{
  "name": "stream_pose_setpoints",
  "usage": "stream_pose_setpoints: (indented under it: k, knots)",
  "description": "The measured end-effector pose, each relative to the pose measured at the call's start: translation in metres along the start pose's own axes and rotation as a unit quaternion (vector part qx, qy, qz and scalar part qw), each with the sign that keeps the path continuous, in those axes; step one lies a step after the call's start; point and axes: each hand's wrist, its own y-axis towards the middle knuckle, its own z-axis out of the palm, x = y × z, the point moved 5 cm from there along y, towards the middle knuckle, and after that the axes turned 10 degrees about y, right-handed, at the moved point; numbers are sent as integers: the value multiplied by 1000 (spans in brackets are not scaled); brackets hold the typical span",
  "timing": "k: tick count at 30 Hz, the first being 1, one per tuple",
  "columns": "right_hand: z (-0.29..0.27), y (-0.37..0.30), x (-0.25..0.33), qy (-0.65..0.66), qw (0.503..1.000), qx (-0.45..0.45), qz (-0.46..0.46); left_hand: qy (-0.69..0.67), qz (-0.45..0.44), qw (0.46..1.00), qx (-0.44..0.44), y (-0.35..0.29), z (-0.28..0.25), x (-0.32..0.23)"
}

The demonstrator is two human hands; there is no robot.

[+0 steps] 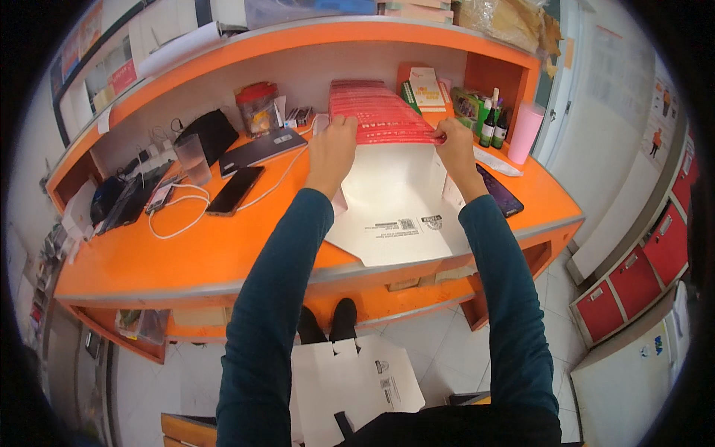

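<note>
A white cardboard box (395, 179), partly folded, stands on the orange desk in front of me. Its front flap lies toward me and bears dark print. My left hand (334, 153) is closed at the box's far left corner, thumb and fingers pinched together. At the far right corner my right hand (458, 155) pinches the cardboard's upper edge. Directly behind rises a stack of red printed sheets (380, 108), close to both hands; where it meets the box is hard to make out. Another flat white cardboard blank (365, 380) lies low, by my lap.
On the orange desk (164, 257) to the left are a phone (235, 191), white cable, laptop (262, 151), clear cup (194, 159) and red-lidded jar (257, 108). Rightward stand small bottles (494, 125), a pink tumbler (526, 132) and another phone (499, 191).
</note>
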Motion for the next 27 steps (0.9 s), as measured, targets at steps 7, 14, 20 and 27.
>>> stream_pose_setpoints:
  k: [7,14,20,27]
  knots:
    - [-16,-104,123,-57,995,-34,-76,-127,221,954,157,-191,-87,-31]
    - [84,-466,319,194,857,464,-113,16,241,785,571,-548,-138,-4]
    - [109,-513,325,175,758,626,-45,-186,136,848,477,-609,-140,39]
    - [82,-490,271,270,766,577,88,-360,-146,833,394,-592,-154,34]
